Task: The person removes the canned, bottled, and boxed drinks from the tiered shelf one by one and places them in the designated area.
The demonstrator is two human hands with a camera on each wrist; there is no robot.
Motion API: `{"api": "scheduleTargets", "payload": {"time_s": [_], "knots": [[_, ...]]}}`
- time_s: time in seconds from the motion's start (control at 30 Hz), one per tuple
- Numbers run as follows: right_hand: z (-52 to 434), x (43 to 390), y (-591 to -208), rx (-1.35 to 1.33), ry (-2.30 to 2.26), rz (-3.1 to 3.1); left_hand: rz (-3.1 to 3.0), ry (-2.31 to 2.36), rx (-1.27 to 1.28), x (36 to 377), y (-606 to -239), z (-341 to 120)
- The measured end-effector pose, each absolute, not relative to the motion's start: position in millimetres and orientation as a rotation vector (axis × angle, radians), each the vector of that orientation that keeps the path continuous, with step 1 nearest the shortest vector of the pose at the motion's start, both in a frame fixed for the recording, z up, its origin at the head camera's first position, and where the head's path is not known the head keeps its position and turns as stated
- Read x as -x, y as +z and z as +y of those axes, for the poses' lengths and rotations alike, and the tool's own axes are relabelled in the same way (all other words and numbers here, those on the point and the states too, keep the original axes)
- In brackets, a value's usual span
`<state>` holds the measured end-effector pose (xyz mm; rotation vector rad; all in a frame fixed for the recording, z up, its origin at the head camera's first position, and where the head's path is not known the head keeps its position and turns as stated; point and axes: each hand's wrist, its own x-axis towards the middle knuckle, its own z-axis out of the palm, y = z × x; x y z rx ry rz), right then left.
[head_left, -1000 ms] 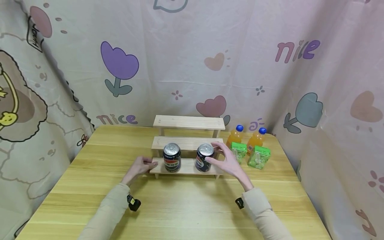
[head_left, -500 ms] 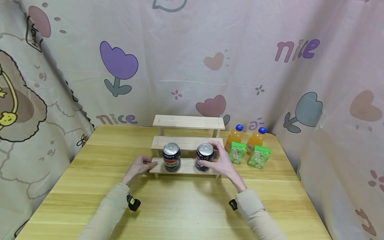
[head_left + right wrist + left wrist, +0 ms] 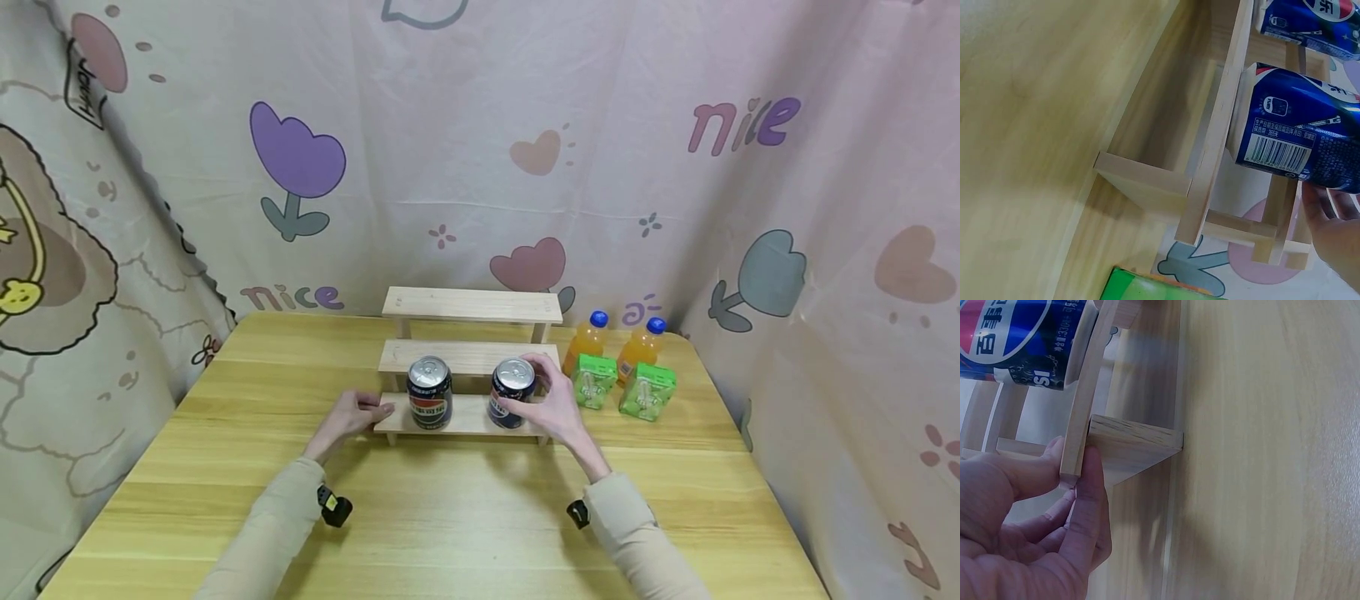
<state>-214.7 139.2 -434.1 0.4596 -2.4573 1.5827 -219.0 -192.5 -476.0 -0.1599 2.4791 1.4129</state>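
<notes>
A three-tier wooden shelf (image 3: 469, 357) stands mid-table. Two dark blue cola cans sit on its lowest tier, the left can (image 3: 429, 393) and the right can (image 3: 512, 392). My left hand (image 3: 358, 414) pinches the left end of the lowest board (image 3: 1079, 450), thumb on its edge and fingers beneath, just beside the left can (image 3: 1022, 337). My right hand (image 3: 546, 398) wraps round the right can (image 3: 1300, 134), which stands upright on the board (image 3: 1216, 144); only the heel of that hand (image 3: 1335, 234) shows in the right wrist view.
Two orange juice bottles (image 3: 588, 337) with blue caps and two green drink cartons (image 3: 595, 381) stand right of the shelf, near the back corner. A patterned curtain (image 3: 480, 167) closes the back and sides. The wooden table (image 3: 450, 517) stretches toward me.
My right hand has slid left from beside the right can and its fingers have curled round it. The left hand and both cans have stayed where they were.
</notes>
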Motion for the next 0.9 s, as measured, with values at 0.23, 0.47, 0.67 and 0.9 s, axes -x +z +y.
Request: {"api": "scheduleTargets", "payload": {"time_s": [0.23,0.47,0.67,0.9], "knots": [[144.0,196.0,-409.4,-0.428,1.681,-2.385,2.485,1.407,0.154,218.4,-476.1,-193.6],[169.4,188.0,-405.7,-0.353,1.701,-2.315,2.49,1.403,0.161,218.8,-476.6,-192.7],[207.5,193.8,-423.5,-0.284,1.664,-2.273,2.489,1.401,0.173,219.8,-477.4,-192.9],[252.1,198.8,-447.7,-0.221,1.739,-2.122,2.503,1.383,0.155,218.8,-478.0,-193.7]]}}
